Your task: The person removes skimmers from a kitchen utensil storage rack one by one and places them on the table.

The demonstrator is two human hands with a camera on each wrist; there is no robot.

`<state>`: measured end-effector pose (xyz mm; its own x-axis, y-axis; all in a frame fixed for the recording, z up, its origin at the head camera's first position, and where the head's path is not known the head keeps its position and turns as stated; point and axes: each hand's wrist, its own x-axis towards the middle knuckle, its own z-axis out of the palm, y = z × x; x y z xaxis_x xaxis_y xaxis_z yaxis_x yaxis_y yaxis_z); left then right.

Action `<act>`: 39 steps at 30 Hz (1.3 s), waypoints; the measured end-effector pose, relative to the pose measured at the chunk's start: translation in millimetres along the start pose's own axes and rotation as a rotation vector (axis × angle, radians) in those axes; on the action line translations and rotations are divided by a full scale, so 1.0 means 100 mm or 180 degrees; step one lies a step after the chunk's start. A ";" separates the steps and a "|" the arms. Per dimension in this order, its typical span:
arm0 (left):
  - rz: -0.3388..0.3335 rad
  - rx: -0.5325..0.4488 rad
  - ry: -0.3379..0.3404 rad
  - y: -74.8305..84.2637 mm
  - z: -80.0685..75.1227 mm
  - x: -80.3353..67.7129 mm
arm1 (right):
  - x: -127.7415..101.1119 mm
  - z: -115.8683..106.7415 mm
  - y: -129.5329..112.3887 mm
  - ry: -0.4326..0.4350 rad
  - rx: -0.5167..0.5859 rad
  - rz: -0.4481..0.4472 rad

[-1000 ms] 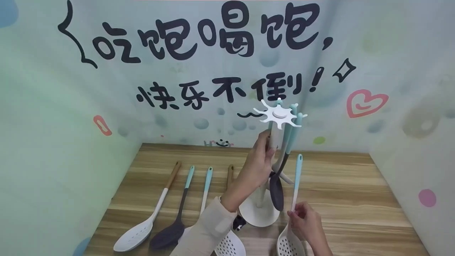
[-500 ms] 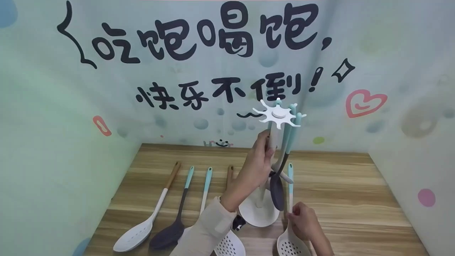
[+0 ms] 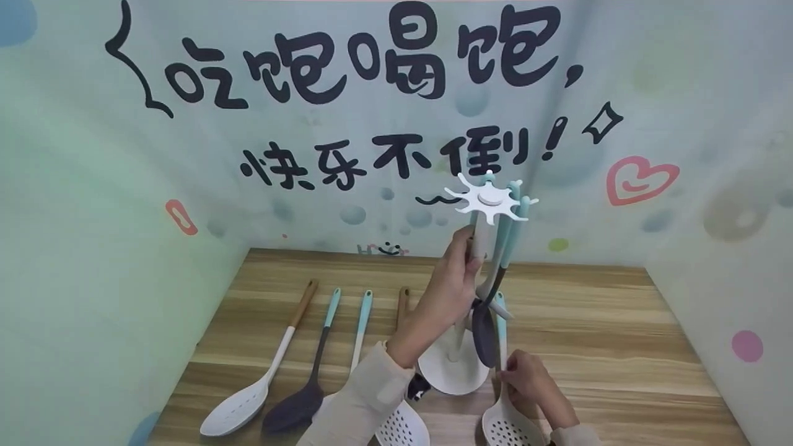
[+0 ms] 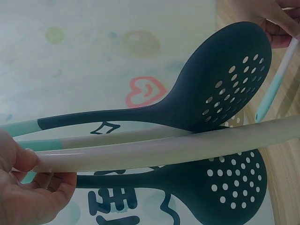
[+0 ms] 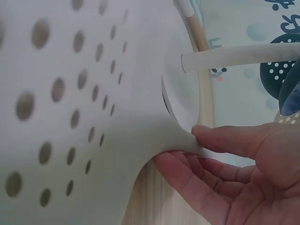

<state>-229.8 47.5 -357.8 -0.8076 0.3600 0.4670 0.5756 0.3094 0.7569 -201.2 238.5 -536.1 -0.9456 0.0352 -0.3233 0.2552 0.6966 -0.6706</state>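
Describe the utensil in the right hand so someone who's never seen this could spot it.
On the wooden table, find the stand with the star-shaped top, gripped by the left hand. Right of its round base, the right hand pinches a pale skimmer with a light blue handle end. Another pale, holed head shows left of the base; only this one is pinched.

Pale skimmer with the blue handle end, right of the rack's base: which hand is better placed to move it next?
Right, most likely. The right hand pinches the pale skimmer by its neck, near the holed head; the left hand grips the rack's pole, so it seems occupied.
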 end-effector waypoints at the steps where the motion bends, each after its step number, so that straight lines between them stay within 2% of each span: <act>1: -0.0006 -0.0002 -0.0007 0.00 0.00 0.00 | 0.00 -0.01 0.00 -0.0029 -0.0017 0.0016; 7: -0.0059 0.0000 -0.0035 0.01 0.00 0.00 | 0.01 -0.04 -0.02 -0.0126 -0.0254 0.0029; 14: 0.0155 0.0119 0.0119 0.00 0.02 0.02 | 0.00 -0.05 -0.04 -0.0219 -0.0264 -0.0075; 24: 0.0065 0.0037 0.0065 0.00 0.02 0.01 | -0.04 -0.11 -0.08 -0.0611 -0.0273 0.0157; 31: 0.0075 0.0034 0.0080 0.00 0.01 0.01 | -0.08 -0.16 -0.07 -0.0592 -0.0287 -0.0014; 39: 0.0016 -0.0012 0.0049 0.00 0.00 0.01 | -0.13 -0.31 -0.12 -0.0574 -0.0273 -0.0030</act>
<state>-230.4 48.4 -357.2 -0.8066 0.3478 0.4780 0.5793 0.3042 0.7562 -197.8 252.0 -503.6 -0.8945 -0.0953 -0.4368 0.2210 0.7550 -0.6174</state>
